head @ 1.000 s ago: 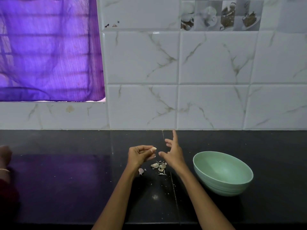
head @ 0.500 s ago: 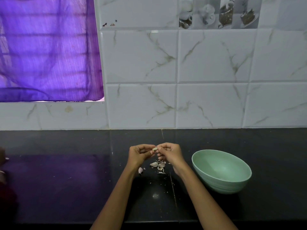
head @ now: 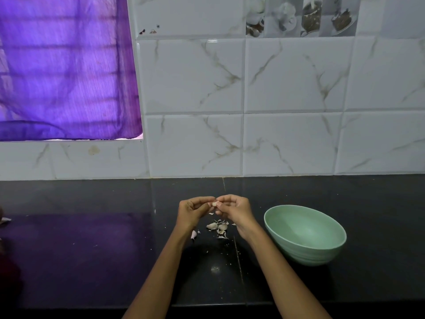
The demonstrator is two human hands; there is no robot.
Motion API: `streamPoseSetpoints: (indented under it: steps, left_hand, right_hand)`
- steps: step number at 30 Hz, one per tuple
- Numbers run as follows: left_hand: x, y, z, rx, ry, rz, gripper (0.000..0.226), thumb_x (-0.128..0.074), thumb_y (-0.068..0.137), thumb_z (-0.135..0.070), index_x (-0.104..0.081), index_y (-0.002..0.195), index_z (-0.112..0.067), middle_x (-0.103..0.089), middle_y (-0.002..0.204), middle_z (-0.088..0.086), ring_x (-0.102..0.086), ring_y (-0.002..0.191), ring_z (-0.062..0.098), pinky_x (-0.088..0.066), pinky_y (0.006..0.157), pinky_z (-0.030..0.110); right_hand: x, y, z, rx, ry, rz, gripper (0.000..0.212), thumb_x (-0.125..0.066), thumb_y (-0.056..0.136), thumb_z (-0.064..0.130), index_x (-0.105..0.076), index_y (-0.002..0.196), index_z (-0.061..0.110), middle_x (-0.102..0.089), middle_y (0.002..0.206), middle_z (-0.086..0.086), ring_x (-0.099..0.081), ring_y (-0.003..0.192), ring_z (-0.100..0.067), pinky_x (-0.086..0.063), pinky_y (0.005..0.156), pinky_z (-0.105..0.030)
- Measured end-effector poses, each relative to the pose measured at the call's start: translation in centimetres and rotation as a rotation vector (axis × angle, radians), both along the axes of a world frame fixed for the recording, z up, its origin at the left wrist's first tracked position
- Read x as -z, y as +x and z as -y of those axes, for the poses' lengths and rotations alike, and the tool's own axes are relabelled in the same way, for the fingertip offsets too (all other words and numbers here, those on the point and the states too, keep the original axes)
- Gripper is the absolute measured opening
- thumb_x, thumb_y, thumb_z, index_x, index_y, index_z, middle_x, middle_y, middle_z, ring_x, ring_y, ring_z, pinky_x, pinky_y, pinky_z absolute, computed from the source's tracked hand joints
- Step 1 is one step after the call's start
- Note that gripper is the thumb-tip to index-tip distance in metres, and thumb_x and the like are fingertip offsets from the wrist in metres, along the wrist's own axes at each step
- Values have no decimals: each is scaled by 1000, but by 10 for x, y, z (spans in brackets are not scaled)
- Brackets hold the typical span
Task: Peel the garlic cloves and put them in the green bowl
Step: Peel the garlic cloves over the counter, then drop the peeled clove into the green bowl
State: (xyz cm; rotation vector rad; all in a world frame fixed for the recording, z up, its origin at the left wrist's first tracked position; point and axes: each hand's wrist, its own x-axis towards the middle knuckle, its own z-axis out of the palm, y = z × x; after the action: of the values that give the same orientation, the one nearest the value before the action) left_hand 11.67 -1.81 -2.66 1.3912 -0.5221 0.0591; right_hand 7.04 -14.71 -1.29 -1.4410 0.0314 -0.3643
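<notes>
Head view — green bowl mid-counter.

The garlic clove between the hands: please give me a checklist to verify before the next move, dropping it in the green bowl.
1. garlic clove held by both hands: ok, left hand and right hand pinch it.
2. Clove fully peeled: cannot tell, too small.
3. green bowl within reach, beside the right hand: ok.
4. Bowl has room: ok, nothing visible inside.
5. Bowl upright: not ok, it leans.
6. Peel scraps lying outside the bowl: ok, on the counter.
</notes>
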Motion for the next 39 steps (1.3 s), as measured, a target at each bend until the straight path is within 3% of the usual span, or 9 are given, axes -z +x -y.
streamPoseSetpoints:
  steps: [5, 14, 20, 23, 27, 29, 31, 33, 39]
  left_hand:
    - [-2, -1, 0, 54, -109, -97, 22, -50, 90, 8, -65, 101, -3, -73, 80, 7, -71, 74, 13, -56, 71, 17]
    - [1, 0, 2, 7, -55, -52, 9, -60, 85, 3, -68, 86, 1, -72, 64, 2, -68, 61, 10, -55, 60, 16]
    - [-7, -9, 9, -18, -163, -215, 34, -44, 98, -23, -65, 81, -1, -70, 60, 2, -67, 59, 14, -56, 56, 19]
    - [-19, -22, 28, 29, -10, -401, 62, -30, 98, -46, -63, 84, 4, -70, 62, 10, -68, 55, 18, -57, 52, 24]
    - [-34, -62, 71, 320, 385, -523, 68, -42, 92, -53, -49, 118, 9, -59, 111, 28, -65, 81, 32, -59, 54, 30]
    - [-36, -86, 91, 404, 445, -559, 59, -48, 93, -44, -44, 124, 6, -50, 115, 27, -58, 97, 40, -58, 50, 34]
    - [-32, -101, 105, 369, 436, -540, 35, -40, 97, -17, -45, 120, 9, -49, 109, 23, -59, 89, 43, -56, 47, 33]
    - [-24, -104, 110, 269, 391, -458, 35, -29, 90, -2, -48, 116, 12, -53, 109, 25, -62, 84, 48, -56, 44, 32]
    - [-9, -92, 104, 21, 344, -260, 37, -34, 89, -12, -48, 123, -3, -52, 121, 20, -67, 81, 40, -59, 61, 47]
  right_hand:
    - [-2, 2, -1, 6, 61, 18, 7, -59, 85, -7, -62, 85, 0, -65, 72, -10, -62, 50, -6, -54, 58, -14]
    - [-2, 1, -14, 21, 26, 60, 8, -57, 87, -1, -62, 93, -1, -64, 75, -11, -62, 58, -9, -54, 58, -17]
    - [-23, -15, -27, 200, -368, 224, 8, -58, 89, 12, -65, 90, 7, -63, 75, 4, -58, 66, -3, -48, 62, -14]
    - [-60, -33, -16, 181, -475, 311, 6, -55, 89, 11, -61, 88, 11, -57, 69, 8, -56, 57, -7, -45, 56, -15]
    - [-86, -52, 26, 277, -501, 233, 8, -56, 85, 5, -64, 87, 6, -58, 68, 3, -57, 46, -7, -45, 47, -13]
    - [-82, -60, 51, 328, -517, 168, 5, -58, 84, 6, -62, 85, 7, -59, 72, -2, -59, 48, -7, -44, 44, -12]
    - [-72, -68, 72, 369, -534, 109, 3, -58, 83, 5, -58, 85, 7, -57, 76, -6, -58, 56, -15, -43, 42, -10]
    - [-62, -77, 90, 400, -573, 78, 4, -59, 82, 4, -58, 83, 7, -56, 75, -7, -57, 58, -18, -49, 47, -15]
    - [-45, -89, 125, 377, -949, -175, 21, -58, 79, 9, -64, 62, -1, -54, 57, -13, -60, 59, -33, -46, 55, -27]
